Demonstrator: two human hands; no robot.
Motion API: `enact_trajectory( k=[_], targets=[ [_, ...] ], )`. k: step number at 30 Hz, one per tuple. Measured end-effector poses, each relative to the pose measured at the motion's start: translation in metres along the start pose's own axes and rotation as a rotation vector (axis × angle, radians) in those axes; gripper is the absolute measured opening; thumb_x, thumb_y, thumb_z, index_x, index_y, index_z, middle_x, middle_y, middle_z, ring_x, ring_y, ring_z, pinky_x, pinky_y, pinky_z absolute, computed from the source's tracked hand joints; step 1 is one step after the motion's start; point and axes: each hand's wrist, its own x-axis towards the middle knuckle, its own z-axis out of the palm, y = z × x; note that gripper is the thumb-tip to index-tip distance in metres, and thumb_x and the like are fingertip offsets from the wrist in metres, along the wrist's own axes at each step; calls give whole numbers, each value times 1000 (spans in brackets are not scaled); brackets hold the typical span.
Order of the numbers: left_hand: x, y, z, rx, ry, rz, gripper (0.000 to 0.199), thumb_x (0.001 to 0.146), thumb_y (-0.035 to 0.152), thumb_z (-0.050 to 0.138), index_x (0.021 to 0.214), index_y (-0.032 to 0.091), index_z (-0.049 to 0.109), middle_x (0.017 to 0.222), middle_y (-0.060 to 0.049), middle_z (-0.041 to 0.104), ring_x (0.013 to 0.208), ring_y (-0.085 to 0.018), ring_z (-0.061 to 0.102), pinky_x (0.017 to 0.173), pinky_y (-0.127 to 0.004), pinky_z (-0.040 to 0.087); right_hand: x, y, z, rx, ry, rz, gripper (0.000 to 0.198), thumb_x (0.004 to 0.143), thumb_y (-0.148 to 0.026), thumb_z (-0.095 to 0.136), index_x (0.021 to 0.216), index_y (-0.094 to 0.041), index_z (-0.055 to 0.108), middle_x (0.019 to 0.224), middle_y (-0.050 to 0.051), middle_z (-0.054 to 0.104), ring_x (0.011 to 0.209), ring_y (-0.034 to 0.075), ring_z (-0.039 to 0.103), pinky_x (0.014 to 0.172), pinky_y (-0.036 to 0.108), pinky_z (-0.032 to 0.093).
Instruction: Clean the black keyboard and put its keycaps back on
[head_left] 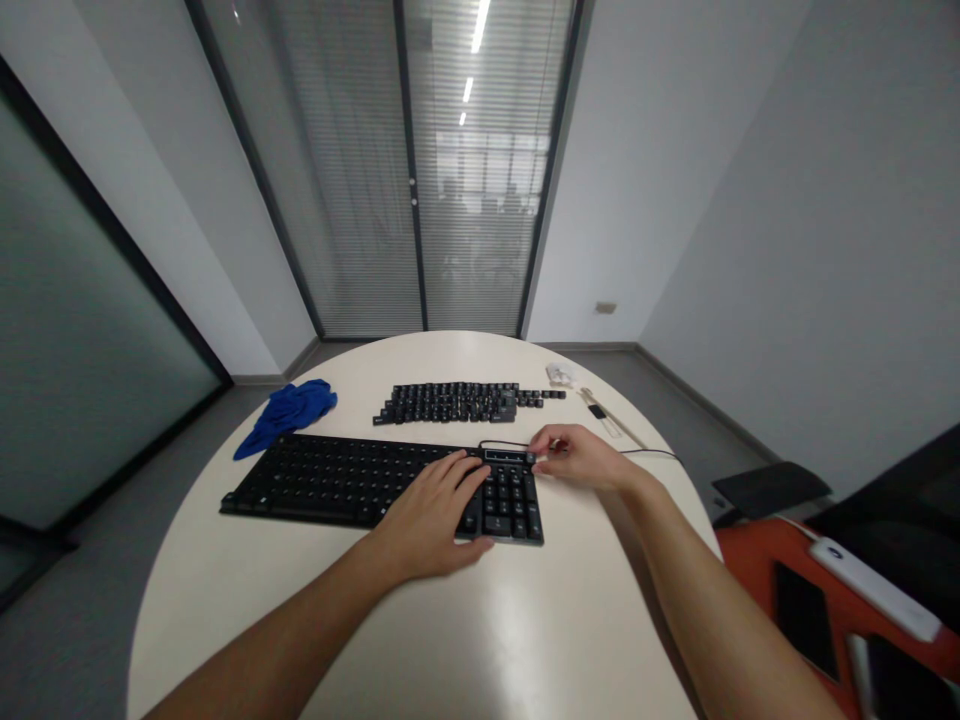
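Note:
A black keyboard [322, 480] lies across the table, with its number pad [506, 500] at the right end. The pad carries keycaps, while the main field to the left shows bare key positions. My left hand [435, 510] rests on the keyboard beside the number pad, fingers stretched out and thumb at the front edge. At the keyboard's back right corner, my right hand [574, 455] pinches a small dark keycap [531, 458] between thumb and fingers. Whether that keycap sits on the board or is lifted I cannot tell. Behind the keyboard, loose black keycaps [450, 402] lie in rows.
A crumpled blue cloth [292, 408] lies at the left. At the back right are a small clear bag [559, 374] and a wire-ended tool [598, 411]. A cable [652, 451] runs off the right edge. An orange chair [757, 560] holds phones and a power strip [874, 585].

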Motion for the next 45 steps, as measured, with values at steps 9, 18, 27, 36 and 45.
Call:
enact_trajectory(
  k=[9, 18, 27, 36, 45],
  targets=[
    [0, 0, 0, -4, 2, 1, 77, 83, 47, 65, 149, 18, 36, 153, -12, 44, 145, -32, 33, 121, -50, 29, -2, -4, 0, 28, -46, 8, 29, 71, -39, 79, 88, -15, 75, 81, 6, 73, 73, 18, 65, 70, 31, 50],
    [0, 0, 1, -1, 0, 1, 77, 83, 46, 66, 149, 18, 37, 153, -12, 44, 145, -33, 33, 121, -51, 29, -2, -8, 2, 21, -66, 29, 25, 73, -33, 73, 90, -15, 79, 78, 6, 76, 70, 18, 67, 67, 30, 52],
    [0, 0, 1, 0, 2, 4, 77, 83, 46, 66, 149, 18, 37, 153, -12, 44, 145, -33, 32, 122, -50, 29, -3, -17, 2, -41, -63, 34, 24, 77, -32, 70, 92, -16, 79, 77, 6, 75, 70, 18, 65, 65, 30, 50],
    [0, 0, 1, -21, 16, 8, 77, 83, 45, 66, 149, 20, 36, 153, -12, 44, 145, -34, 32, 121, -52, 29, -4, -22, 0, -27, -97, -80, 27, 76, -20, 67, 100, -19, 80, 87, 6, 74, 77, 18, 67, 69, 28, 51],
    [-1, 0, 1, -1, 0, 3, 77, 83, 47, 65, 149, 19, 36, 153, -11, 44, 145, -33, 32, 121, -51, 29, -3, -22, 0, -190, -48, -144, 24, 74, -21, 68, 95, -19, 80, 91, 7, 75, 82, 20, 66, 73, 30, 51]
  ],
)
